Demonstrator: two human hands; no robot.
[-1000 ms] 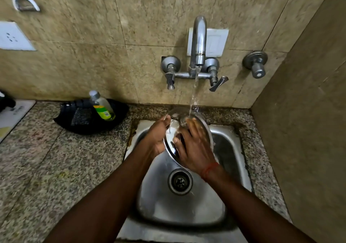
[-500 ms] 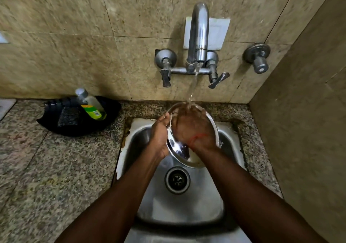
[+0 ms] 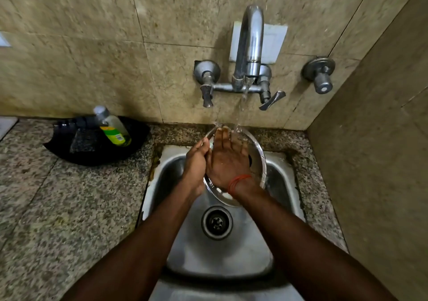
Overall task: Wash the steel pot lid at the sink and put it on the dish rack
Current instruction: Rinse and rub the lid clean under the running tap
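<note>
head view: we see the round shiny steel pot lid (image 3: pixel 256 161) held tilted over the steel sink basin (image 3: pixel 282 180), under a thin stream of water (image 3: pixel 240 110) from the chrome wall tap (image 3: pixel 249 45). left hand (image 3: pixel 195 164) grips the lid's left rim, fingers curled round it. right hand (image 3: pixel 228 159) lies flat and open against the lid's face, fingers spread; an orange thread (image 3: pixel 238 181) circles that wrist. a green-labelled bottle (image 3: pixel 112 127) leans in a black tray (image 3: pixel 92 152) on the speckled granite table (image 3: pixel 58 208), left of the sink.
</note>
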